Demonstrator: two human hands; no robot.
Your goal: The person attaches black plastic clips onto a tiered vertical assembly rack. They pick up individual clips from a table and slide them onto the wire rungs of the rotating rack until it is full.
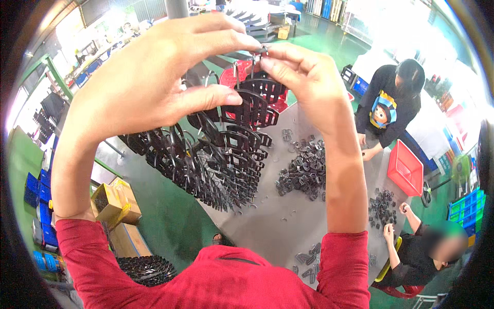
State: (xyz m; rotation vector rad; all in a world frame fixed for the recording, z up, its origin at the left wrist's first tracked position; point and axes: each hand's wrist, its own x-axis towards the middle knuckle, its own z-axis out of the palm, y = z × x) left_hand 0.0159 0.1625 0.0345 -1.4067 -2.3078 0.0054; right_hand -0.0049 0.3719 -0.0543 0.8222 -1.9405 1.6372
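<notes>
Raised in front of me, my left hand point(149, 77) has its fingers stretched out and its thumb apart. Its fingertips reach a small dark piece point(263, 50) at the top of a wire hook. From the other side, my right hand point(303, 69) pinches that piece between thumb and fingers; its exact kind is too small to make out. Below both hands hangs a dense rack of black slotted plastic parts point(234, 141) on metal wire hooks. Part of the rack is hidden behind my left hand and thumb.
A grey table point(267, 216) bears a heap of black buckle-like pieces point(303, 170) and a smaller pile point(383, 208). One person point(391, 103) stands at its far right by a red basket point(406, 167); another point(417, 257) sits nearer. Cardboard boxes point(121, 198) stand on the left.
</notes>
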